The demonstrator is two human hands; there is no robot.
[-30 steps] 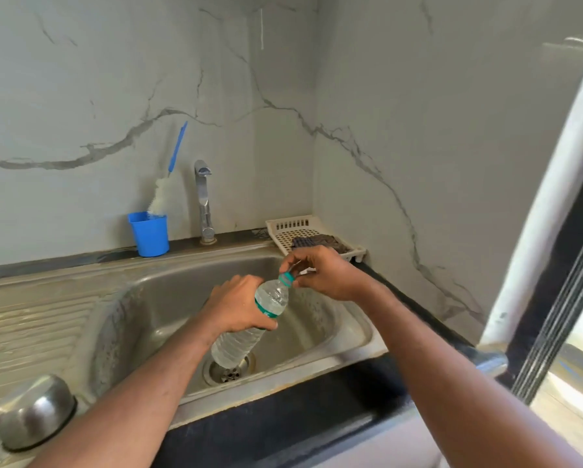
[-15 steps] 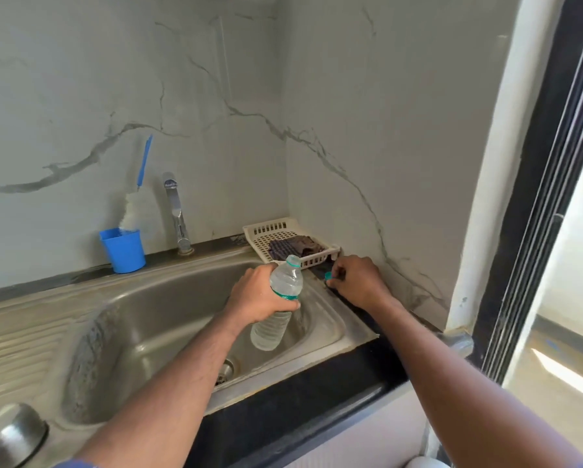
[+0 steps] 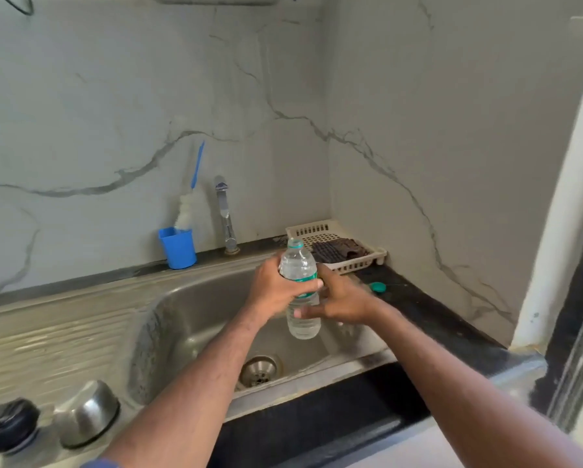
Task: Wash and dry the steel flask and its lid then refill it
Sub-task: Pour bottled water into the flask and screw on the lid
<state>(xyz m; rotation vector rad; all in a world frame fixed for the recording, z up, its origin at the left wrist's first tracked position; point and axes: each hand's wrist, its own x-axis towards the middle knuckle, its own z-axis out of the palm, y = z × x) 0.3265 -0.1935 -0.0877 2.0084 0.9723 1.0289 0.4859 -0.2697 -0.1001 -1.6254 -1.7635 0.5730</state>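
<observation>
Left hand wrapped round the upper body of the uncapped water bottle, held over the sink basin, right of its middle. Right hand cupping the bottle's far side, fingers curled against it. Long axis near upright, mouth up, base hanging above the drain. Open basin room left of bottle. Teal cap lying on dark counter right of sink. Steel lid cup inverted on drainboard, left of sink.
</observation>
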